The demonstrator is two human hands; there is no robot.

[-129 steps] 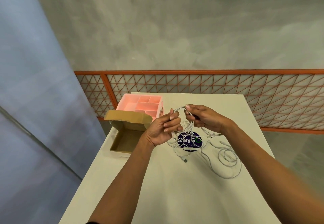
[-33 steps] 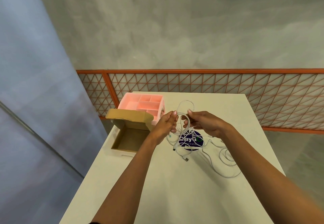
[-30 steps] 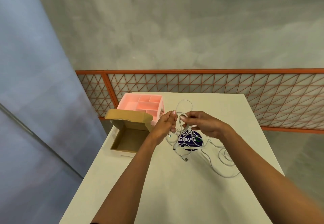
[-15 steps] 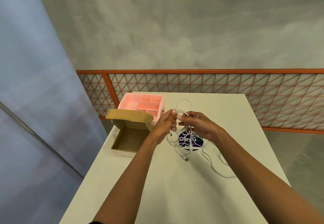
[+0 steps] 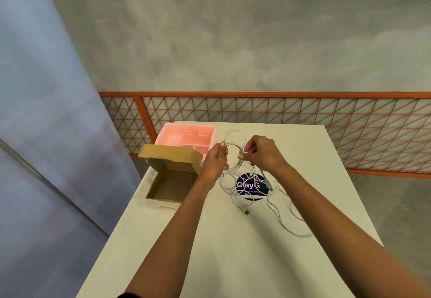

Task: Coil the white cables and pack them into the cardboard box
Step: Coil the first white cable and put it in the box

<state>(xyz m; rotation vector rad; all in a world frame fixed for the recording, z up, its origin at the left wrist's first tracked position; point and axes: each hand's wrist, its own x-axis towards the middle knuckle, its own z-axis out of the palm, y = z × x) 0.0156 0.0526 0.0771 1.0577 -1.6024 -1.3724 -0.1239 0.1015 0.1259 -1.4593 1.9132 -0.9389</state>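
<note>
Pinched from both sides: left hand curled round the near-left edge of a small ring of thin white cable, right hand nipping the opposite edge between thumb and fingertips. Held up off the long white table, above its far half, between a pink plastic compartment tray and a round purple sticker.

Probably kept in the air to let slack hang and feed in turn by turn, and gripped on two sides to stop finished turns springing apart.

Roughly upright, open face of the ring toward the camera, seen as an oval taller than wide, long span running up and down. Cannot tell the exact tilt.

Trailing down from the right-hand side into a loose tangle of more white cable, draped across the sticker and sprawling toward the near right of the table. Lying flat at the tangle's near edge: one dark-tipped plug, aimed toward the near right. Cannot tell the number of separate cables there.

Off to the left, at the table's edge: an open brown cardboard box, lid flap raised at the far side, mouth up, nothing seen inside. Probably parked within the left hand's reach for an easy drop.

Judging by this: coiling under way, packing not yet begun.
</note>
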